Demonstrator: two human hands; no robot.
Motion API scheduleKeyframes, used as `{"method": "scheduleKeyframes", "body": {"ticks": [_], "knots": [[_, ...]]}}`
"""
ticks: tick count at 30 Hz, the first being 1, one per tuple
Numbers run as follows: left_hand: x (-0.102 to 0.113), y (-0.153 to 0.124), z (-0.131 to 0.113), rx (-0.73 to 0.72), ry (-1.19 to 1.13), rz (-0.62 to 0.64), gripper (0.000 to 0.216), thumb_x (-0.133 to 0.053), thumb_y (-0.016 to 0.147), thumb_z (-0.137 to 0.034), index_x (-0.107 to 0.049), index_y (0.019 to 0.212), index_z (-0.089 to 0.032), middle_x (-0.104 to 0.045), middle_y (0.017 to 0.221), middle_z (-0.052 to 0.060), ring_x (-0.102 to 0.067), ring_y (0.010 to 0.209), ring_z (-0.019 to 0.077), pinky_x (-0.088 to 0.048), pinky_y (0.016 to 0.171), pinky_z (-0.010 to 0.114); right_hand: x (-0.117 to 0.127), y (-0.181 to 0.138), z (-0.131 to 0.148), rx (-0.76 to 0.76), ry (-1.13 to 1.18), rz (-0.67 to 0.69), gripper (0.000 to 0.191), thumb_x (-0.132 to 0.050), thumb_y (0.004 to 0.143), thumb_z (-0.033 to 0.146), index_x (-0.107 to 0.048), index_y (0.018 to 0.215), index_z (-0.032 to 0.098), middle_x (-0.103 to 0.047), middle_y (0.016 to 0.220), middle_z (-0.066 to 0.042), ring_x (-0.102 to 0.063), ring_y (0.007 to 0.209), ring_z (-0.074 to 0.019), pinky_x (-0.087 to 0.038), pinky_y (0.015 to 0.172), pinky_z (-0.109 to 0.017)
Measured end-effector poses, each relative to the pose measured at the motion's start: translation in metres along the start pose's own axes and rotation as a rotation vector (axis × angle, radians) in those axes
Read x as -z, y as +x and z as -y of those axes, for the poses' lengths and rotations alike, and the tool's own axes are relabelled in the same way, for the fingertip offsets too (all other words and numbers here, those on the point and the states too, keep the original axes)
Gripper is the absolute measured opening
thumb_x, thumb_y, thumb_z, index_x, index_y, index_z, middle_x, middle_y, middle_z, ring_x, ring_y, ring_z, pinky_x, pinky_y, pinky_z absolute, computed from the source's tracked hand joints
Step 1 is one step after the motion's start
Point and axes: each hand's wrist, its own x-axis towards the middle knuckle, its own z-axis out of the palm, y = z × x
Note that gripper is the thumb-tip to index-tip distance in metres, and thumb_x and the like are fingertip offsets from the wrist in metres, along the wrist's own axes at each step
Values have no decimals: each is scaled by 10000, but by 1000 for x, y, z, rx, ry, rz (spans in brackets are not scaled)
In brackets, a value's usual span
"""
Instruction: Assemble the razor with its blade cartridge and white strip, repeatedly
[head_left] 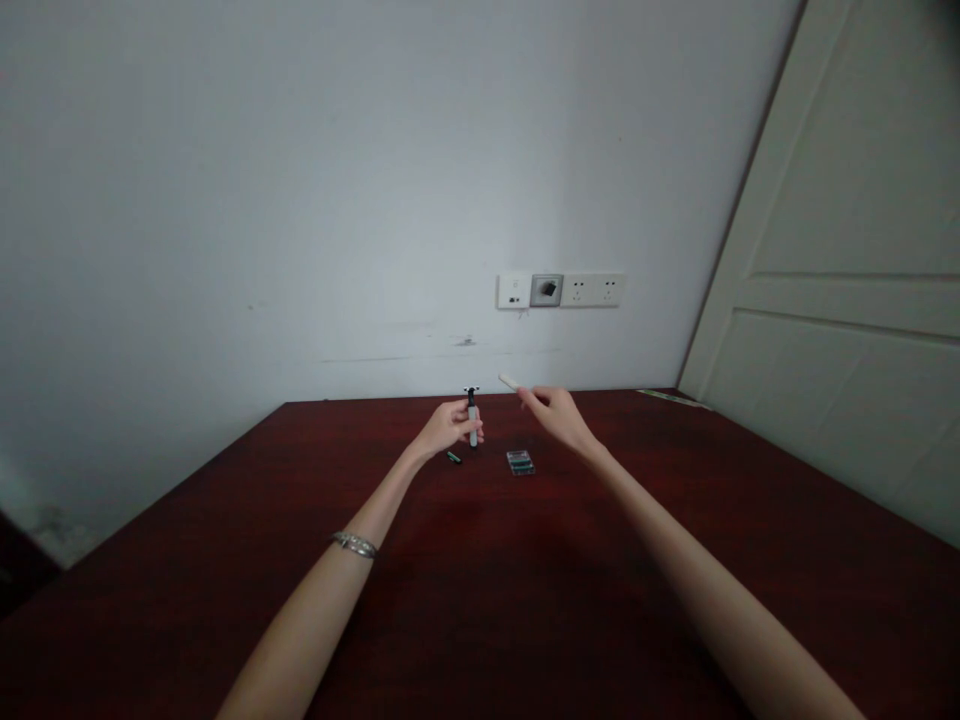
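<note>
Upright in my left hand (448, 428) is a razor (472, 412) with a pale grey handle and a black neck, its narrow crosspiece at the top. My fingers and thumb are closed around the handle. My right hand (555, 412), raised to the right of it, pinches a slim white stick-like thing (509, 381) that points up and left; its kind is too small to make out. Below my left hand a small black and green piece (454, 457) lies on the table. A small clear plastic case (520, 462) with dark contents lies between and below the hands.
The dark red wooden table (480, 590) reaches back to a white wall. On the wall are several socket plates (592, 290) and a grey round-switch plate (547, 290). A flat pale strip (671, 398) lies at the back right edge, near a white panelled door (840, 300).
</note>
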Motion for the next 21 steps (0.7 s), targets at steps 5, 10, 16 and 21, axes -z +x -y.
{"method": "scheduleKeyframes", "body": {"ticks": [5, 10, 16, 21], "knots": [[-2, 2, 7, 0, -8, -16, 219, -649, 705, -268, -508, 791, -124, -625, 654, 34, -631, 610, 151, -501, 558, 257, -27, -18, 27, -153, 581, 169, 332, -437, 794, 508, -513, 807, 185, -375, 545, 76, -301, 374, -49, -259, 330, -166], [-2, 5, 11, -95, 0, 17, 262, -658, 703, -294, -538, 846, -111, -635, 707, 47, -622, 619, 150, -498, 582, 267, -43, -30, 43, -209, 784, 269, 319, -460, 790, 519, -453, 799, 201, -366, 511, 99, -245, 337, -27, -208, 276, -133], [0, 5, 9, -113, 25, 1, 223, -665, 685, -258, -544, 800, -111, -623, 690, 29, -605, 616, 132, -476, 572, 228, -60, -46, 43, -250, 842, 254, 320, -460, 798, 518, -415, 755, 204, -299, 490, 112, -214, 335, -25, -195, 275, -130], [1, 5, 11, -85, 9, -13, 256, -678, 670, -267, -544, 816, -106, -618, 671, 29, -606, 607, 139, -479, 579, 243, -63, -45, 45, -257, 878, 220, 325, -471, 790, 523, -416, 752, 205, -296, 486, 113, -204, 329, -23, -163, 278, -133]]}}
